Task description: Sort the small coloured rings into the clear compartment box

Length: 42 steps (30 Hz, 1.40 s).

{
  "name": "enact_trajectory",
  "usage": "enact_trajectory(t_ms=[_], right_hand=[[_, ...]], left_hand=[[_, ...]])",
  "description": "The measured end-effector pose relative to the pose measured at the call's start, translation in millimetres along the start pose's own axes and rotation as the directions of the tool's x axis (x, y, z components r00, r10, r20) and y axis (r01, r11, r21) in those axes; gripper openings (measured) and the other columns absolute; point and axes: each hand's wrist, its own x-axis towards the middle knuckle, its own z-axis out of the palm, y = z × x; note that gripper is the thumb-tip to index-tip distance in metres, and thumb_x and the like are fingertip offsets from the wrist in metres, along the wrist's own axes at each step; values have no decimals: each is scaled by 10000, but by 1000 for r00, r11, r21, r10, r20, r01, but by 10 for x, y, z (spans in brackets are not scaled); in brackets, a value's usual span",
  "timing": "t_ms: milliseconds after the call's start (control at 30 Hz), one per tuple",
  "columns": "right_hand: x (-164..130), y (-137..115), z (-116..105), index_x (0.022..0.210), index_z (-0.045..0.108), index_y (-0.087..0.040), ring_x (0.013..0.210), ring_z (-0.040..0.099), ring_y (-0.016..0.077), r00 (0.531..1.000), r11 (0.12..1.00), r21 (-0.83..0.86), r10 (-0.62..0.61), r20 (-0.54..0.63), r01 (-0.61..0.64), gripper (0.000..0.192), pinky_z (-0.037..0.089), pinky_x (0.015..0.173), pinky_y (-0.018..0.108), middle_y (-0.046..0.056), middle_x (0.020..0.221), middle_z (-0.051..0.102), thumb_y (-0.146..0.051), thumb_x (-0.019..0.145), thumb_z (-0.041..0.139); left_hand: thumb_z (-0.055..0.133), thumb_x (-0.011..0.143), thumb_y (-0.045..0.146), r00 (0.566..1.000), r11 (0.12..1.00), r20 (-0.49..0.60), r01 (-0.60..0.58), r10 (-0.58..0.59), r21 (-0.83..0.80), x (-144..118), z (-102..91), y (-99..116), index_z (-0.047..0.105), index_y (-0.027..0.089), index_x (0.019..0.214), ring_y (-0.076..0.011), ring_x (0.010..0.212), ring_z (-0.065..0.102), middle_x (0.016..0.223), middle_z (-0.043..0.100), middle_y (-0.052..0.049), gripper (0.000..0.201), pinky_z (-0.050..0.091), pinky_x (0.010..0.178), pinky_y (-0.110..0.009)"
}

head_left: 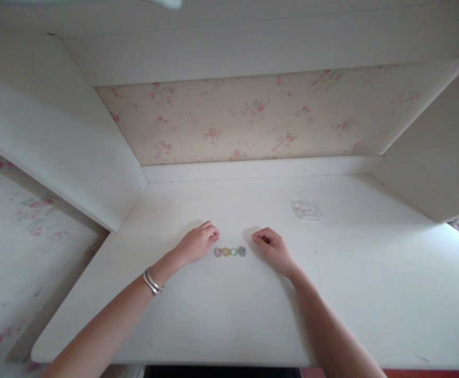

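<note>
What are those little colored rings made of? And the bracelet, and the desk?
The little rings look like plastic or rubbery bands: pale, slightly see-through colors, though too small to be sure. The bracelet on the left wrist looks like metal, silvery and shiny. The desk seems painted or laminated wood, smooth, matte white.

A white desk [355, 294] fills the view. A small clear plastic piece [306, 209] lies flat on the desk, toward its back right. Floral wallpaper [253, 118] rises behind the desk, framed by white side panels [75, 142].
</note>
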Motion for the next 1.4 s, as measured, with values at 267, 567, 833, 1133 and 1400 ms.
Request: enact_trajectory(t_ms=[267, 567, 833, 1133, 1400], right_hand=[[-6, -4, -4, 797, 663, -196, 710, 528, 157, 1000, 1000, -18, -3, 0, 3, 291, 402, 646, 288, 41, 805, 600, -461, 800, 544], [-10, -5, 1, 795, 667, -203, 702, 528, 152, 1000, 999, -40, -12, 11, 13, 280, 398, 640, 285, 33, 810, 594, -449, 810, 535], [-27, -15, 15, 784, 667, -202, 689, 530, 148, 999, 997, -71, -36, 26, 38, 267, 399, 628, 276, 33, 808, 596, -427, 824, 529], [-129, -137, 131, 768, 685, -217, 644, 524, 134, 996, 986, -149, -71, 57, 79, 245, 411, 594, 270, 30, 800, 609, -406, 818, 537], [302, 51, -412, 992, 645, -191, 787, 577, 181, 998, 875, -485, -32, -45, 6, 310, 448, 726, 317, 74, 917, 617, -396, 826, 483]], left_hand=[[375, 934, 304, 993, 995, 113, -46, 36, 83, -268, 3, 174, 590, 226, 902, -125, 725, 572, 919, 560, -6, 231, 417, 650, -241], [390, 926, 340, 994, 999, 112, -12, 8, 37, -327, 55, 167, 613, 236, 942, -125, 734, 575, 924, 560, -13, 247, 432, 679, -245], [435, 883, 389, 984, 942, -85, 121, -154, -314, -372, 101, 58, 615, 184, 865, -125, 661, 492, 782, 537, -11, 273, 396, 639, -249], [541, 767, 511, 873, 607, -20, 321, -487, -727, -385, 168, -51, 634, 165, 894, -86, 495, 353, 608, 483, 42, 380, 271, 486, -218], [555, 768, 477, 887, 544, 8, 290, -461, -787, -462, 155, -66, 640, 163, 875, -83, 500, 320, 574, 422, 50, 343, 233, 465, -211]])
